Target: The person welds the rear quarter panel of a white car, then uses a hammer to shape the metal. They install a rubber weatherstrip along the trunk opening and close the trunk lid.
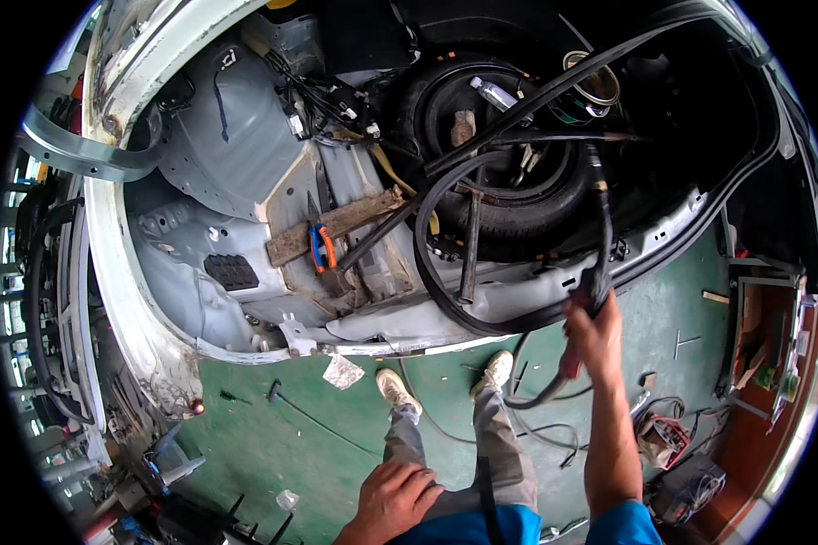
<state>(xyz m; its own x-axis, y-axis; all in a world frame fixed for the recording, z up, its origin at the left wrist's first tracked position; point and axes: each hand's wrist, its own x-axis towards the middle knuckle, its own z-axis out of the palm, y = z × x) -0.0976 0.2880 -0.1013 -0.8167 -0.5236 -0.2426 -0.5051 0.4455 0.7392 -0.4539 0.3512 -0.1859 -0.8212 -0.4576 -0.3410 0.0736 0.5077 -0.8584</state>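
Observation:
My right hand (pixel 593 325) reaches forward and grips the handle of a welding torch (pixel 600 227), whose long neck points up into the stripped rear of a white car body (pixel 145 300). A black hose trails from the handle down to the floor. Just beyond the torch, a spare tyre (pixel 509 204) lies in its well, crossed by a black rubber seal strip (pixel 554 91). My left hand (pixel 393 500) rests on my thigh at the bottom of the view, fingers loosely bent and holding nothing.
Blue and orange pliers (pixel 321 247) lie by a wooden plank (pixel 336 225) on the car floor. A metal can (pixel 593 84) and a bottle (pixel 495 93) sit near the tyre. Cables, scraps and a tool bag (pixel 691 481) litter the green floor.

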